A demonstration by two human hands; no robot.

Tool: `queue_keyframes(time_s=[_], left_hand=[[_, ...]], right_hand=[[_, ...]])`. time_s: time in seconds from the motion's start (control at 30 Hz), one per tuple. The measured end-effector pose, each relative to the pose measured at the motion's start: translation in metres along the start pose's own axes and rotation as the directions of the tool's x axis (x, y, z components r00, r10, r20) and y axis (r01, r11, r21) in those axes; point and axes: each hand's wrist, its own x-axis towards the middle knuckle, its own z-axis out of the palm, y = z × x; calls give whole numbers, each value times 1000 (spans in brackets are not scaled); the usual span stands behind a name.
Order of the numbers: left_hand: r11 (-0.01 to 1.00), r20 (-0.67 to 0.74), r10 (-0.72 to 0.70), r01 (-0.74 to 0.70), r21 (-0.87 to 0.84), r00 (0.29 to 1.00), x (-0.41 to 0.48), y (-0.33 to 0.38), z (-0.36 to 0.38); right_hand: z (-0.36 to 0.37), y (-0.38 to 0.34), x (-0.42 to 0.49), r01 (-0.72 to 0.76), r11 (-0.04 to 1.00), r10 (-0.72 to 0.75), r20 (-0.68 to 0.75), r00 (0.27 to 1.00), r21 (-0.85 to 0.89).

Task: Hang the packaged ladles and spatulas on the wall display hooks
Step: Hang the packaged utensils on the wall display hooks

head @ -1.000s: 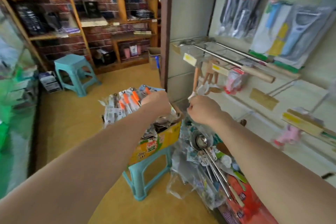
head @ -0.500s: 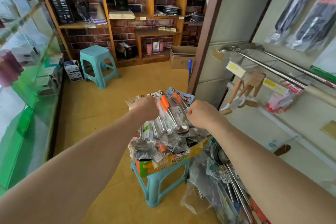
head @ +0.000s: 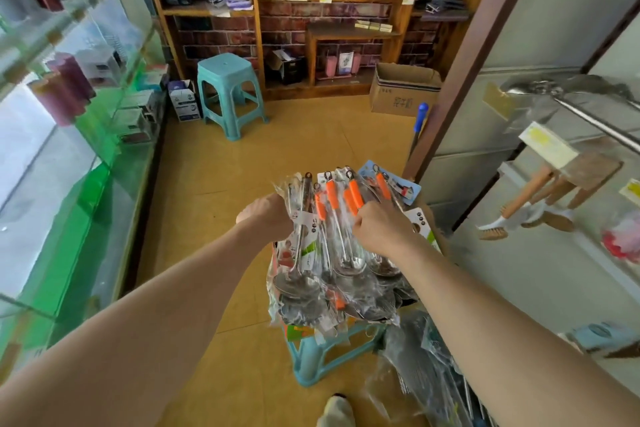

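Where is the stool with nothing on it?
The empty stool stands on the floor, left of centre in the head view, before the wooden shelves, beside a small white box.

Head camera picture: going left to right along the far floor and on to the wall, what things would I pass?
Glass showcase → small white box → far teal stool → cardboard box → blue handle → hanging wooden brushes.

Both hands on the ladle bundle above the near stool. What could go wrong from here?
1. The left hand and right hand grip the packaged ladles only near the handles; the slick sleeves could slip out onto the teal stool.
2. Loose packages lie on the floor beside the shoe: likely a trip or crush hazard.
3. No hand is free for hooking.
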Motion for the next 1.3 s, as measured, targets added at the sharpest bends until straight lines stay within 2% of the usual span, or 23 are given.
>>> queue_keyframes(time_s=[0.2,0.5,0.73,0.87,1.03,1.23,1.3], left_hand=[[995,78,-89,92,-34,993,39,7,25],[985,155,-169,171,-2,973,89,31,68],[968,176,-252,249,37,952,108,31,90],[975,177,-216,222,-15,960,117,40,101],[983,176,-153,168,-78,972,124,54,106],[978,160,-143,164,-131,977,128,61,106],[969,161,-148,175,-173,976,129,63,105]], right_hand=[[22,8,50,54,998,-51,118,992,-24],[42,55,116,21,998,-12,164,986,-58],[72,41,145,126,992,-119,242,963,-14],[77,40,153,125,991,-117,146,982,-46],[70,57,162,57,996,-55,28,998,-64],[73,58,168,-34,994,37,-27,999,100],[72,61,169,-61,993,64,-27,998,103]])
